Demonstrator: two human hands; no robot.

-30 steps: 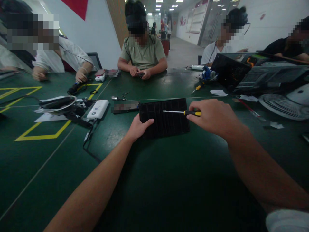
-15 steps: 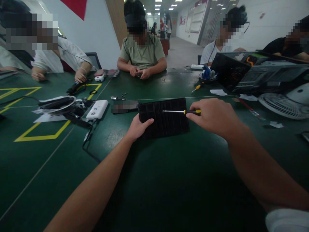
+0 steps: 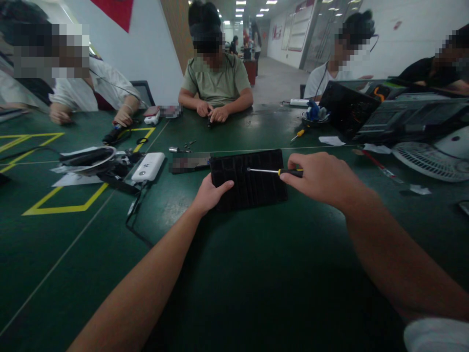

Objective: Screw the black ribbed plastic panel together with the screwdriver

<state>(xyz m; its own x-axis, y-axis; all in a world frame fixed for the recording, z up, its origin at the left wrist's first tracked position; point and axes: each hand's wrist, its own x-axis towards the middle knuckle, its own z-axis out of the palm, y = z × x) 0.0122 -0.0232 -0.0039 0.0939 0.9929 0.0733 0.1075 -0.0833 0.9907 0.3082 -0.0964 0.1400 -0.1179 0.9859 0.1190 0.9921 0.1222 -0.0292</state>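
My left hand (image 3: 212, 195) grips the left edge of a flat black ribbed panel (image 3: 262, 186), its thumb lying across the face and its other fingers hidden behind. The panel is tilted up toward me, over the green table. In my right hand (image 3: 322, 176), closed round the handle, is a screwdriver (image 3: 291, 172) with a black and yellow grip. Its thin metal shaft points left across the panel, and the tip meets the face near a small round spot, perhaps a screw head. Behind the panel's left end lies a dark flat piece (image 3: 190, 164), partly blurred out.
Small metal parts (image 3: 179, 149) lie beyond the dark piece. A white power bank (image 3: 148, 167) with a cable sits left, beside a heap of parts (image 3: 88, 159). To the right are a white fan (image 3: 425, 161), a computer case (image 3: 406, 115) and another screwdriver (image 3: 300, 133). Co-workers sit around the table.
The panel and my left hand stay put. My right hand has shifted and turned slightly on the screwdriver handle, while its tip keeps to the same spot. The co-worker opposite has moved their hands.
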